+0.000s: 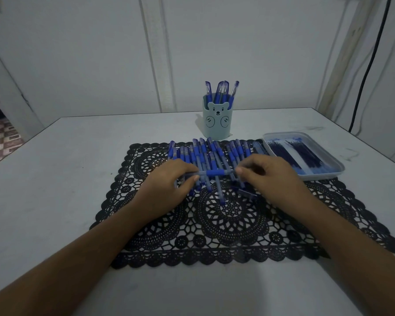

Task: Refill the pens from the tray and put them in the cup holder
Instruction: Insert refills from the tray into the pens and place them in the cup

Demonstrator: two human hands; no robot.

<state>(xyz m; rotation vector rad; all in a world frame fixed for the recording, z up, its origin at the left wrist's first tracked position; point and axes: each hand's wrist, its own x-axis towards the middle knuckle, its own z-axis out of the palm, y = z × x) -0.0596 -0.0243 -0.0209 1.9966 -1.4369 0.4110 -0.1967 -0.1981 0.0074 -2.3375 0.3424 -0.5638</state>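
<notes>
The left hand (169, 180) and the right hand (268, 174) hold one blue pen (214, 172) between them, lying sideways. The left hand's fingers curl round one end, and the right hand pinches the other end with its fingertips (238, 171). The pen is just above a pile of pens (203, 153) that lie side by side on a black mat (226, 226) full of lacy holes and round shapes. A small dark pen part (246, 192) lies on the mat under the right hand. The tray (322, 176) is smooth and pale, with round corners; it sits at the mat's right edge and holds thin dark refills (294, 153). Behind the pile stands the round cup holder (216, 124) with a bear face, with a few pens (221, 92) standing in it. The white table (55, 179) has bare room on the left and in front of the mat.
</notes>
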